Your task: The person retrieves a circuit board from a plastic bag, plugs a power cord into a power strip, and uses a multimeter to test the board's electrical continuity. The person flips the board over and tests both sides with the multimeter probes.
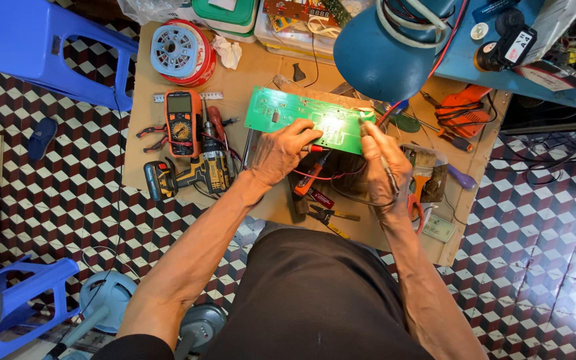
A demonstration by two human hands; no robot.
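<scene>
- Your left hand (281,152) was closed around a red probe (311,172), fingers curled, with its tip set on the near edge of the green circuit board (301,117).
- Your right hand (385,163) gripped a second, darker probe (391,175) like a pen, fingertips touching the board's right end beside the bright patch of lamp light.
- That board lay tilted near the middle of the brown surface (261,73), propped on something dark beneath it, directly under the blue lamp shade (381,57).
- Red leads trailed from both probes below the board; whether they reached the orange multimeter (183,123) to the left could not be made out.
- To do this probing well, I judge you needed both tips steady on separate contacts, wrists resting on the board's edge or the surface, so neither tip slid across neighbouring tracks.
- Keeping the meter's face within sight would have spared you lifting a tip to read it.
- A yellow and black cordless drill (191,175) lay just beside the meter, pliers (328,217) near your body, and an orange tool (460,110) past the lamp.
- Blue plastic stools (41,40) stood on the chequered floor (541,220) around the surface.
</scene>
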